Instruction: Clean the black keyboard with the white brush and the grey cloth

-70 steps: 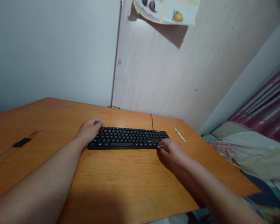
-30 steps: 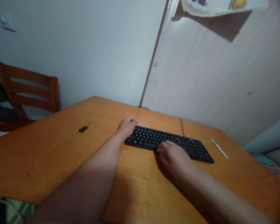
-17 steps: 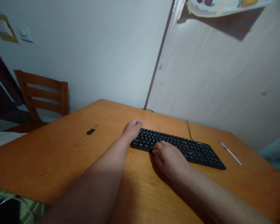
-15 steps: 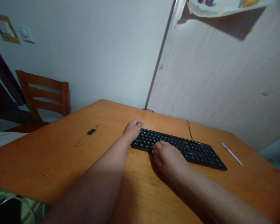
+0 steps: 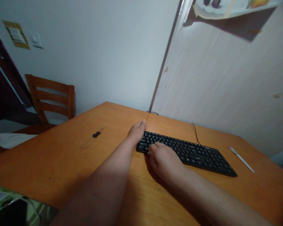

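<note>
A black keyboard [image 5: 202, 160] lies at a slant on the wooden table. My left hand [image 5: 136, 132] grips its left end at the back corner, thumb on top and the other fingers mostly hidden. Over the keyboard's front left keys is my right hand [image 5: 163, 158], its fingers curled in and closed. A small whitish bit shows at those fingertips, too little to tell what it is. To the right of the keyboard lies a thin white brush [image 5: 241, 159] with a reddish end.
A black piece with a thin wire loop [image 5: 96, 134] lies on the table [image 5: 68, 166] at left. The keyboard's cable [image 5: 196, 133] runs toward the back wall. A wooden chair [image 5: 53, 97] stands beyond the left edge. Cables and a dark item [image 5: 13, 213] are at the lower left.
My right hand has shifted left along the keyboard's front edge, toward my left hand. The left hand stays at the keyboard's end. The whole view has turned slightly left.
</note>
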A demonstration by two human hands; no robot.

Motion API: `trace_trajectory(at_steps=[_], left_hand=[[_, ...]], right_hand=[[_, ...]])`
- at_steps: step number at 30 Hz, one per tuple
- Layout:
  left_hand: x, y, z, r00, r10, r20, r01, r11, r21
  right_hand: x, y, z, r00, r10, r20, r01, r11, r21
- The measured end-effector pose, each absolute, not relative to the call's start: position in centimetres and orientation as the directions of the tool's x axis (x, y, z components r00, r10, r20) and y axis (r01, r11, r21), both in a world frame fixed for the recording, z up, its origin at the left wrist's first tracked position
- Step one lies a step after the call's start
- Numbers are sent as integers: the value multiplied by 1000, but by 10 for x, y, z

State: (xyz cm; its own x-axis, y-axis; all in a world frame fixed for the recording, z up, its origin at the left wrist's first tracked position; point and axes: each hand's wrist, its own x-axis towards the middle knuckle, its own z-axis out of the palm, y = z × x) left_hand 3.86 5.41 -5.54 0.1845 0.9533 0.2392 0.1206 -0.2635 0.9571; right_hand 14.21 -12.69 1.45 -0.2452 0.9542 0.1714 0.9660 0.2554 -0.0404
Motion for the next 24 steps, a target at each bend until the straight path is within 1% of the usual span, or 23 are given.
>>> trace_trajectory(at_steps=[7, 13, 19, 21, 24], left_hand=[[38, 55, -53, 199, 960, 197, 84, -217, 973], [37, 53, -48, 197, 973, 119, 41, -130, 991], [35, 50, -36, 235, 971, 34, -14, -32, 999], [34, 48, -32, 240, 971, 20, -11, -18, 1000], [33, 44, -30, 217, 975, 40, 0, -41, 999]], right_hand=[[127, -119, 15, -258, 947, 193, 962, 270, -40], [113, -111, 14, -292, 938, 186, 953, 302, -28], [103, -106, 13, -337, 920, 200, 939, 343, 3], [102, -107, 14, -335, 921, 197, 940, 340, 9], [104, -109, 14, -331, 921, 207, 942, 333, 24]])
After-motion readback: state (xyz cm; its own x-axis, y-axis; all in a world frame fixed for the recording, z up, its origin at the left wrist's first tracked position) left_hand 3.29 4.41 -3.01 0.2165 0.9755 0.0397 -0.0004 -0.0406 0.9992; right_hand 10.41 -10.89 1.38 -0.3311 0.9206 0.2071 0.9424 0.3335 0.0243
